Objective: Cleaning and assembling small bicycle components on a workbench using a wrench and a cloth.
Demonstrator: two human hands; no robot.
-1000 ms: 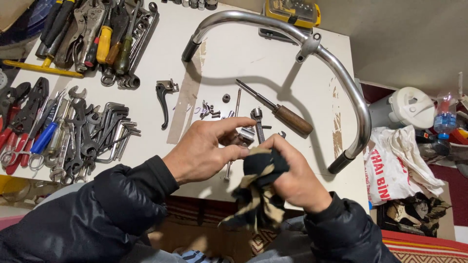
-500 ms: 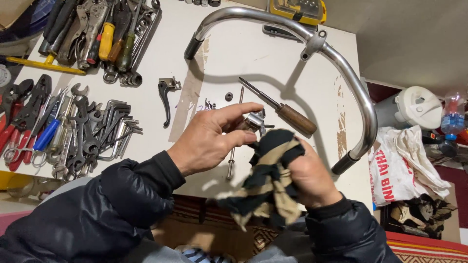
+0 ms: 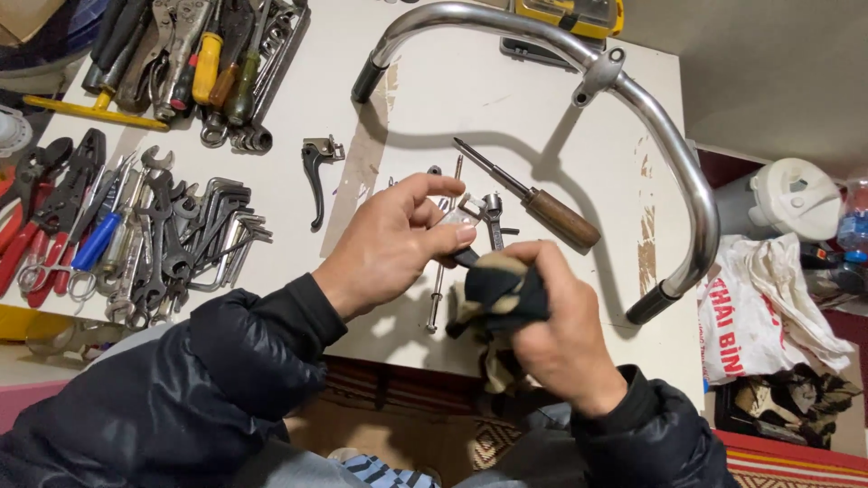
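My left hand [image 3: 398, 242] pinches a small shiny metal part [image 3: 455, 217] between thumb and fingers, just above the white table [image 3: 434, 81]. My right hand [image 3: 551, 330] grips a dark and tan patterned rag [image 3: 495, 294] and presses it against the lower end of that part. Both hands hover over the near middle of the table. Under them lies a long thin bolt [image 3: 438, 294]. A wooden-handled screwdriver [image 3: 538, 201] lies just beyond the hands.
A chrome bicycle handlebar [image 3: 633, 90] arcs across the far and right side. A black brake lever [image 3: 316, 176] lies left of the hands. Wrenches and hex keys [image 3: 172, 235] and red-handled pliers [image 3: 36, 226] crowd the left. A white bag [image 3: 759, 312] sits right.
My left hand has turned and lifted the metal part slightly toward me. My right hand with the rag has shifted against the part. The view moved a little closer.
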